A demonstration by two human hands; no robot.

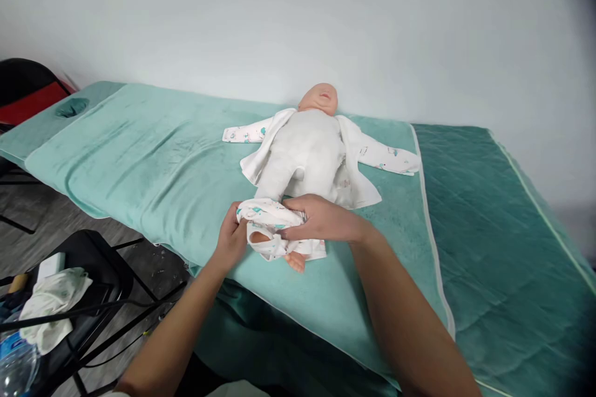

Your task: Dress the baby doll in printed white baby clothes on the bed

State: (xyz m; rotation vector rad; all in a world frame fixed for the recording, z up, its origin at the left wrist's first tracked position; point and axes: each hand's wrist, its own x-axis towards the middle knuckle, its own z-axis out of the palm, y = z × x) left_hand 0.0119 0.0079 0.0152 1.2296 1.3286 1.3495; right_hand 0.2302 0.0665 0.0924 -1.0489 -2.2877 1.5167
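A baby doll [305, 149] with a white cloth body lies on its back, its head toward the wall. Its arms are in the sleeves of a white printed baby jacket [388, 155], which hangs open at the front. Around the doll's lower legs are bunched white printed baby pants [274, 214]. My left hand [233, 237] grips the pants at their left side. On the right side my right hand [321, 218] pinches the same fabric between thumb and fingers. One doll foot [295, 260] pokes out below the cloth.
The doll lies on a massage bed with a light green cover [153, 155]; a darker green quilted cover [488, 229] lies to the right. At lower left, a black chair [100, 273] holds a crumpled white cloth [56, 304], with a plastic bottle [18, 360] nearby. A pale wall stands behind.
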